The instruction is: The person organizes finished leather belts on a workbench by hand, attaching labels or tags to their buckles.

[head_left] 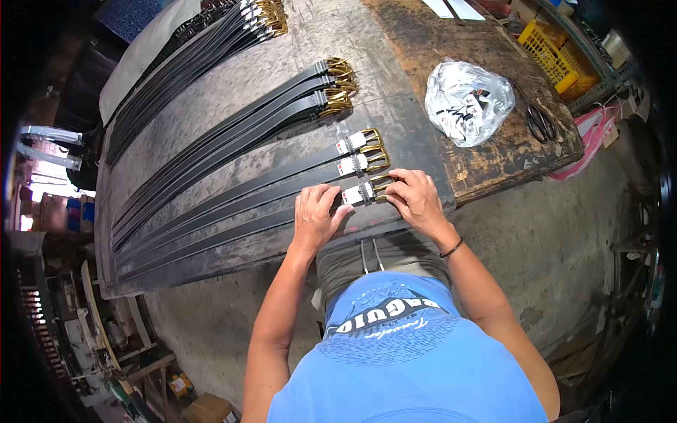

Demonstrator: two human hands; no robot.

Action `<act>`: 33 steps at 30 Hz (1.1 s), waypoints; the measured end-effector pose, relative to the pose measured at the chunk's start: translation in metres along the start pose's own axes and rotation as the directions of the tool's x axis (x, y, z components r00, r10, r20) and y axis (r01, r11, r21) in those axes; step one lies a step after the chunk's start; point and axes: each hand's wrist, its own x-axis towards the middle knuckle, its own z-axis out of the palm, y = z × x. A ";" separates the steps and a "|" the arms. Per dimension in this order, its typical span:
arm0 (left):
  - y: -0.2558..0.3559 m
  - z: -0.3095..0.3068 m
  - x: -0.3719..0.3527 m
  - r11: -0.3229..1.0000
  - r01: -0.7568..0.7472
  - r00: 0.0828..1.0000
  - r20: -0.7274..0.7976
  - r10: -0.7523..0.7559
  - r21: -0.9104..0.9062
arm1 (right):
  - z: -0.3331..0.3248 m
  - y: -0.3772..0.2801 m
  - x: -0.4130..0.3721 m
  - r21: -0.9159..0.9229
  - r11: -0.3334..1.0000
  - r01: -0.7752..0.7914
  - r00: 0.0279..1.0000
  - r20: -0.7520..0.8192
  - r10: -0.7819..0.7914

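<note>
A black belt [243,236] lies along the table's near edge, a white tag [355,195] near its buckle end. My left hand [316,217] is closed on the strap just left of that tag. With thumb and fingers, my right hand [419,203] grips the brass-coloured buckle [381,187] of the same belt. Just beyond it lie two more tagged belts, one with its buckle [378,157] close to my right fingers and another with its buckle [371,137] farther back. My fingers partly hide the belt I hold.
Farther back lie a group of black belts [264,109] and a larger bundle [190,81]. A clear plastic bag [470,103] of small tags and black scissors [541,124] sit on the worn wooden part [486,166]. A yellow crate [549,56] stands beyond the right edge.
</note>
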 end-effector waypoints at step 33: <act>-0.216 -0.149 -0.140 0.344 0.878 0.428 -0.222 -0.876 0.334 | 0.014 -0.001 0.006 -0.104 0.989 -0.101 0.994 -0.056 0.096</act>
